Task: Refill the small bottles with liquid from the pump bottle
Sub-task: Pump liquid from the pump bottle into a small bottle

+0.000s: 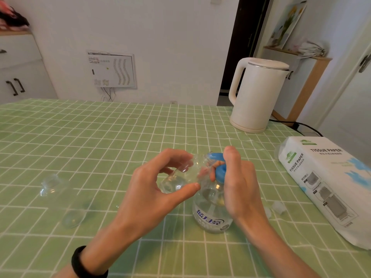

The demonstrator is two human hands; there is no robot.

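A clear pump bottle [210, 213] with a blue pump head [217, 165] and blue lettering stands on the green checked tablecloth [100, 137]. My left hand [156, 189] grips a small clear bottle [180, 177], tilted with its mouth at the blue nozzle. My right hand [239, 183] rests on the pump head, fingers wrapped over it from the right. Two more small clear bottles, one [51, 184] further left and one [73, 217] nearer me, lie on the cloth to the left. Small clear caps [279, 207] sit to the right of the pump bottle.
A white electric kettle [257, 95] stands at the back right, its black cord [307, 127] trailing right. A white tissue paper pack [331, 187] lies along the right edge. Cabinets and a wall box are beyond the table.
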